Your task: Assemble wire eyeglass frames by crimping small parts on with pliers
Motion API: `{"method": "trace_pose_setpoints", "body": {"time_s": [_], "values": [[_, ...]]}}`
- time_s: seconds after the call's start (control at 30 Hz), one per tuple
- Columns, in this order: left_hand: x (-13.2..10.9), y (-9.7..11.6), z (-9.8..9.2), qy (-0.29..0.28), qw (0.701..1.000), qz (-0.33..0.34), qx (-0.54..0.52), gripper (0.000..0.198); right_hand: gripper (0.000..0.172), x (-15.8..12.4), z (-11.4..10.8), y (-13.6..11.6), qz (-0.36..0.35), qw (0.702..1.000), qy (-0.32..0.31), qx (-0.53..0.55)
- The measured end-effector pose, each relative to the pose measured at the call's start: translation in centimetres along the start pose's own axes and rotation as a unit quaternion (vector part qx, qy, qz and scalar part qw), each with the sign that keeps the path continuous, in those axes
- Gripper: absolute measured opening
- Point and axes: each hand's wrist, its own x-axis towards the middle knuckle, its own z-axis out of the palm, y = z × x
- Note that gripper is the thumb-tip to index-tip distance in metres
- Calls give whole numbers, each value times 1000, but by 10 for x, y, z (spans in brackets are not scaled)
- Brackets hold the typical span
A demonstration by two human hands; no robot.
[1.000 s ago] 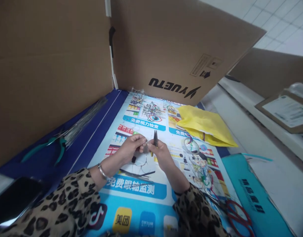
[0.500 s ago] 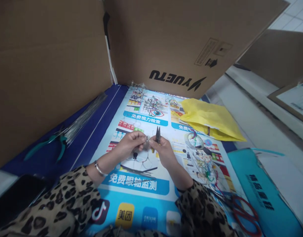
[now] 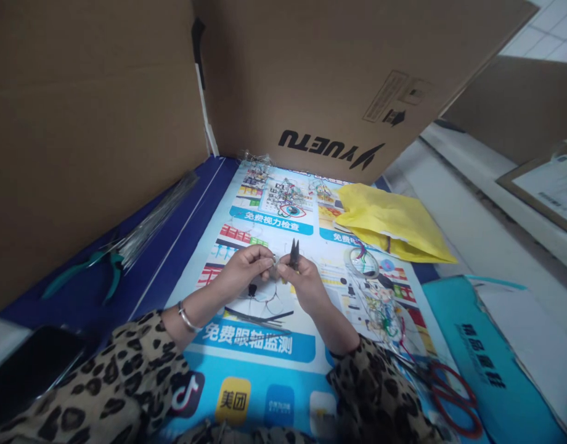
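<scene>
My left hand (image 3: pixel 250 266) is closed in a pinch on something small and thin, perhaps wire; the fingers cover most of it. Close beside it, my right hand (image 3: pixel 306 280) grips small needle-nose pliers (image 3: pixel 294 253), their dark jaws pointing up and away from me. The thumb and forefinger of my right hand also meet at the same small piece, which I cannot make out. Below both hands, thin dark wires (image 3: pixel 260 322) lie on the printed poster sheet (image 3: pixel 283 376), with a curved loop of wire (image 3: pixel 267 301) near them.
Cardboard panels (image 3: pixel 288 74) stand at the back and left. On the left lie teal-handled pliers (image 3: pixel 80 271), a bundle of straight wires (image 3: pixel 158 219) and a dark phone (image 3: pixel 36 364). To the right are a yellow bag (image 3: pixel 394 216), tape roll (image 3: pixel 363 264), tangled colored wires (image 3: pixel 389 314) and red-handled scissors (image 3: pixel 454 394).
My two hands stay close together in nearly the same place. The pliers' jaws have shifted very slightly, and the view has moved a little.
</scene>
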Motion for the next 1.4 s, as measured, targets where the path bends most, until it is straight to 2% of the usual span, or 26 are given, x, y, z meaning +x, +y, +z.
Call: {"method": "trace_pose_setpoints", "body": {"time_s": [0.23,0.37,0.5,0.7,0.83,1.13,1.4], "values": [[1,0,1,13,1000,10,4,18,20,-1,4,-1,-18,1000,-1,-12],[1,3,3,30,999,10,-44,18,22,-2,4,1,-25,1000,8,7],[0,4,2,10,995,22,-96,17,24,-3,4,-1,-16,1000,11,12],[-2,1,1,-18,991,23,-130,14,23,-8,9,-8,-7,999,-30,37],[-3,1,2,-22,991,17,-132,14,21,-12,14,-13,-2,999,-50,15],[-1,2,2,-4,995,-16,-99,22,19,-10,11,-11,-2,998,59,-3],[-3,4,4,44,999,22,-15,19,17,-9,10,-12,-12,997,58,-52]]}}
